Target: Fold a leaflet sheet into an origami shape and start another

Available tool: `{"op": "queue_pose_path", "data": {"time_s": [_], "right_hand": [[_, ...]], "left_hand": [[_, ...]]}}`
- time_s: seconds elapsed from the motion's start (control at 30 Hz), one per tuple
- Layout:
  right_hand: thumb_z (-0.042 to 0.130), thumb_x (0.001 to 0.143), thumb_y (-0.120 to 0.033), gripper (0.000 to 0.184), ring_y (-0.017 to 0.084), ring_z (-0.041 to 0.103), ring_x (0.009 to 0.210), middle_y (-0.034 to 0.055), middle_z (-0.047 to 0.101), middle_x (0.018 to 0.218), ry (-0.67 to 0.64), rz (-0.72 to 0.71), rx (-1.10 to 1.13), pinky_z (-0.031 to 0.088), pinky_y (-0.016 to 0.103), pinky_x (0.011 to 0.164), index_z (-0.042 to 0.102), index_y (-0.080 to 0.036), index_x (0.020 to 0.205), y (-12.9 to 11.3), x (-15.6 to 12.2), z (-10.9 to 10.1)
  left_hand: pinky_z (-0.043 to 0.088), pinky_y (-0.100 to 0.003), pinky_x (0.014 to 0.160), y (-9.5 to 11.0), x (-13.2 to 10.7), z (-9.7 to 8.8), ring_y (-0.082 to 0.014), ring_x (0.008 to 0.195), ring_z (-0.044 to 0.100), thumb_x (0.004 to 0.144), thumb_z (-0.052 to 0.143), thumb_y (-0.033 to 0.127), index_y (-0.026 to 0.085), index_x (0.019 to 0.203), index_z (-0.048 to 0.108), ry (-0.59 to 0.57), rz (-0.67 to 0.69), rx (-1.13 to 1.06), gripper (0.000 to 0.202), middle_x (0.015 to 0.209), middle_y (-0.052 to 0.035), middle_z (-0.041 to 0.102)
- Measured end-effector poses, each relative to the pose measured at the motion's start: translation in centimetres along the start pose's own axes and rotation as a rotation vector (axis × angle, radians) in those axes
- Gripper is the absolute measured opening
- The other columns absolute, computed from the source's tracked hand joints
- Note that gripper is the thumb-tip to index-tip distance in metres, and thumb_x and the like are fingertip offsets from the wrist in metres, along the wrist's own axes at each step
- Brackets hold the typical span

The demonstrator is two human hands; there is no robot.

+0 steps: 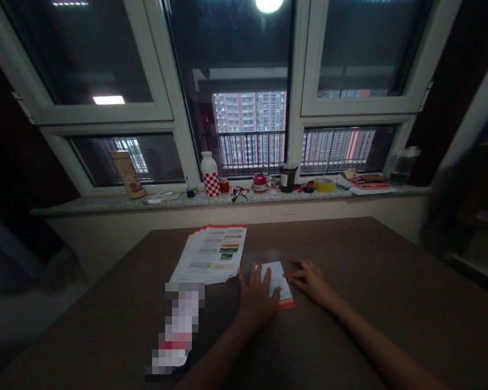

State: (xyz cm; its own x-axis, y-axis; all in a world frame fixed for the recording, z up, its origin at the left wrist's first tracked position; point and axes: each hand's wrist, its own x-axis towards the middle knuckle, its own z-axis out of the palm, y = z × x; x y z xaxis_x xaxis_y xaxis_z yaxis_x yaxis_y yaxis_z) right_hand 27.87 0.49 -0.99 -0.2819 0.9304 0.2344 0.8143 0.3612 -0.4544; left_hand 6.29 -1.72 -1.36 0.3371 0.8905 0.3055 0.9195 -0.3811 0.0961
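Your left hand [257,295] lay spread over the left part of a small orange-edged paper [277,273] on the brown table [333,244]. Your right hand [291,269] had its fingertips at the paper's right edge. Printed sheets [211,254] lay fanned to the left; a checked bottle [210,176] stood on the windowsill [166,206].

You cannot read any word, brand or number here: the small sheet [277,273] in front of you carries fine print too faint to make out, and the stack of papers [205,257] beside it shows grey lines of text around small pictures, equally illegible. On the windowsill you can see a pale label on the dark cup [288,179] and markings on the tan bottle [127,174], but their lettering is too small and dim for you to decipher.
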Motion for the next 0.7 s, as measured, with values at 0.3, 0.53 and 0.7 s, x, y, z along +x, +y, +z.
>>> {"op": "queue_pose_path", "data": {"time_s": [0.3,0.53,0.7], "right_hand": [[0.056,0.089,-0.045,0.023,0.026,0.043,0.125,0.0030,0.053,0.132,0.022,-0.043,0.050,0.032,0.045,0.106,0.072,-0.037,0.104,0.2,-0.9,0.3],[0.050,0.092,-0.045,0.028,0.027,0.044,0.124,0.0046,0.052,0.132,0.056,0.018,-0.052,0.035,0.044,0.103,0.070,-0.037,0.110,-0.7,-1.0,-0.3],[0.045,0.093,-0.045,0.033,0.029,0.044,0.123,0.0067,0.051,0.131,0.080,0.070,-0.171,0.037,0.045,0.099,0.065,-0.037,0.119,-1.1,-0.3,0.1]], "left_hand": [[0.002,-0.070,0.108,-0.9,-0.2,-0.1,-0.0325,0.141,0.021,0.093,0.033,0.057,0.024,0.140,0.041,-0.015,0.126,-0.019,0.058,0.150,-0.0101,0.037],[0.005,-0.069,0.108,-1.0,-0.7,-0.5,-0.0315,0.141,0.024,0.093,0.033,0.056,0.025,0.139,0.043,-0.006,0.164,-0.019,0.056,0.148,-0.0099,0.039],[0.005,-0.069,0.109,-1.0,-0.7,-0.6,-0.0319,0.140,0.024,0.094,0.034,0.055,0.026,0.140,0.041,-0.009,0.169,-0.008,0.055,0.149,-0.0091,0.039]]}}
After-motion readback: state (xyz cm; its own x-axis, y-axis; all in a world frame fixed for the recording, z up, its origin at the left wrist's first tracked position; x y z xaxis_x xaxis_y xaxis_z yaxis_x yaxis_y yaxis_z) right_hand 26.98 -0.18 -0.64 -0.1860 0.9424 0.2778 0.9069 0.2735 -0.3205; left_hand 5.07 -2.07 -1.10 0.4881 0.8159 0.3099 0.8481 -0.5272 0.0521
